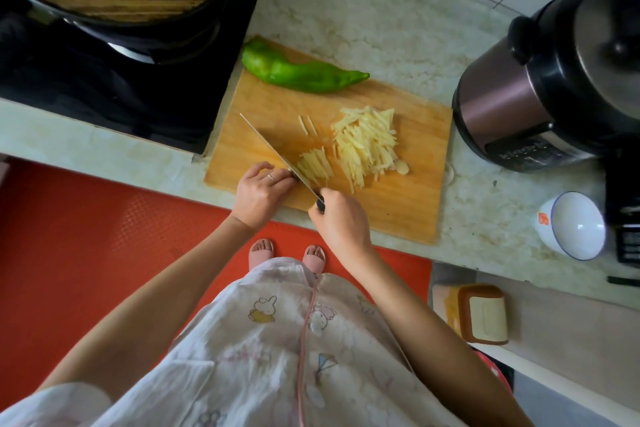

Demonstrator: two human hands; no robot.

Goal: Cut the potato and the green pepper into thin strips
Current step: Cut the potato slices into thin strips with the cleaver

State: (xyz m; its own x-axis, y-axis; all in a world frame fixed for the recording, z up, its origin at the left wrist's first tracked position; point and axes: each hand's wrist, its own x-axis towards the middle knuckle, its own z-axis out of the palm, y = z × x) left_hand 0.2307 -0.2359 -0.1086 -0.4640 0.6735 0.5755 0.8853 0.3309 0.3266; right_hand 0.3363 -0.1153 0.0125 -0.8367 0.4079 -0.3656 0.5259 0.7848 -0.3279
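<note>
A wooden cutting board [391,215] lies on the pale desk [398,28]. Along the board's far edge rests the whole green pepper [301,74]. Right of the board's middle sits a heap of potato strips [367,146], with a smaller bunch [315,166] just left of it, touching the knife [273,149]. The right hand [341,222] is at the board's near edge, fingers wrapped tight round the knife handle, and the blade slants across the board. The left hand [261,189] sits at the board's near left corner, fingers curled together against the blade; whether they pin any potato I cannot tell. Right of the board stand a rice cooker [554,80] and a white bowl [571,225]
</note>
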